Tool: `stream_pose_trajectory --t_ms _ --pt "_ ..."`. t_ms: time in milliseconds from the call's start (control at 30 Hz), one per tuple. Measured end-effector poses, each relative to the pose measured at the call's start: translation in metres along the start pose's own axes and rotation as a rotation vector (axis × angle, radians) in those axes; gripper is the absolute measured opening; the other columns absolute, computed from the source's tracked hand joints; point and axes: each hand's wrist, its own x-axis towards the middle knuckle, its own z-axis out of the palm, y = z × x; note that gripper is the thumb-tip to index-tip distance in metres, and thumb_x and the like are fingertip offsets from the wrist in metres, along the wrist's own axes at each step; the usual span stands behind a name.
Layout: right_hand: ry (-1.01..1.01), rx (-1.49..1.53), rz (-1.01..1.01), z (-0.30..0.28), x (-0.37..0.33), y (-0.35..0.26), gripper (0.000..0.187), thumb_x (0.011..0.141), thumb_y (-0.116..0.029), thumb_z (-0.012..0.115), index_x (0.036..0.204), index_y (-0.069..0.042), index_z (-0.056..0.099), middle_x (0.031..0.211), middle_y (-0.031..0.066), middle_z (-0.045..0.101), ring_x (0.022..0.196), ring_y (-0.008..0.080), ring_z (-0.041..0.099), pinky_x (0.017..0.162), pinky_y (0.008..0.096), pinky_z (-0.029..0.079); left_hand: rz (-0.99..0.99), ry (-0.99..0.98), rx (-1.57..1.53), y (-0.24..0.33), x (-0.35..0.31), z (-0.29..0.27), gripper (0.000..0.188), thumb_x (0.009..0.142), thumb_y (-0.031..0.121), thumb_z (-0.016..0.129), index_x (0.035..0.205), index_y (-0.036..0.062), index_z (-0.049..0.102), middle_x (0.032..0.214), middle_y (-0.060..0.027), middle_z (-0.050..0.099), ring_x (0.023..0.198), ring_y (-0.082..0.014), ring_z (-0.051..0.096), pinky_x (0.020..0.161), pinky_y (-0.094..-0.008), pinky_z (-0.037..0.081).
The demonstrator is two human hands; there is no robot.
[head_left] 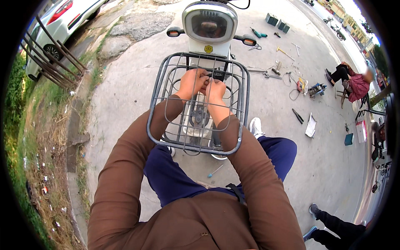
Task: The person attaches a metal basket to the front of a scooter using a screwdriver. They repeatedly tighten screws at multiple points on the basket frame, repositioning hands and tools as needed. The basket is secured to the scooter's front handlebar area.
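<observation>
Both hands, left hand [191, 82] and right hand [215, 89], are closed together on a small fastener, hidden by the fingers, at the back wall of the scooter's wire basket [160, 85], where it is mounted.

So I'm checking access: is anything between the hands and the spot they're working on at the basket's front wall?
Nothing visible: left hand and right hand are inside the wire basket, together at its front wall.
</observation>
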Motion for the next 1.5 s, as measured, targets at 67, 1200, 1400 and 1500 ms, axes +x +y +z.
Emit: stream_pose_trajectory --t_ms 67,1200,1400,1500 --pt "-0.014 0.042 0.048 0.001 -0.002 -0.006 0.021 0.096 -0.011 0.043 0.095 0.009 0.049 0.084 0.0140 0.060 0.064 0.0228 0.065 0.054 0.0331 0.058 0.016 0.003 0.009 -0.002 0.001 0.001 0.020 0.079 0.017 0.061 0.089 0.0010 0.066 0.077 -0.0153 0.067 0.070 -0.0286 0.066 0.063 -0.0341 0.049" --pt "-0.067 0.057 0.110 -0.002 0.001 -0.015 0.017 0.092 -0.004 0.043 0.090 0.010 0.050 0.086 0.0180 0.059 0.068 0.0268 0.065 0.052 0.0396 0.059 -0.002 0.021 0.115 0.002 0.006 0.004 0.022 0.073 0.017 0.062 0.087 0.0019 0.069 0.078 -0.0170 0.066 0.073 -0.0323 0.065 0.066 -0.0369 0.051" --pt "0.036 -0.111 0.051 -0.002 0.016 0.010 0.022 0.088 -0.011 0.050 0.082 0.007 0.061 0.075 0.0156 0.063 0.064 0.0242 0.064 0.049 0.0369 0.050 0.081 0.041 0.179 0.000 0.007 0.006 0.021 0.073 0.014 0.062 0.087 0.0003 0.068 0.078 -0.0182 0.066 0.072 -0.0324 0.065 0.065 -0.0368 0.051" --pt "0.021 -0.138 0.015 -0.006 0.030 0.020 0.021 0.090 -0.011 0.047 0.082 0.005 0.059 0.073 0.0135 0.061 0.061 0.0224 0.062 0.049 0.0372 0.050 0.034 0.020 0.085 0.001 0.010 0.010 0.018 0.073 0.012 0.061 0.085 -0.0003 0.067 0.076 -0.0177 0.066 0.071 -0.0320 0.065 0.064 -0.0363 0.051"
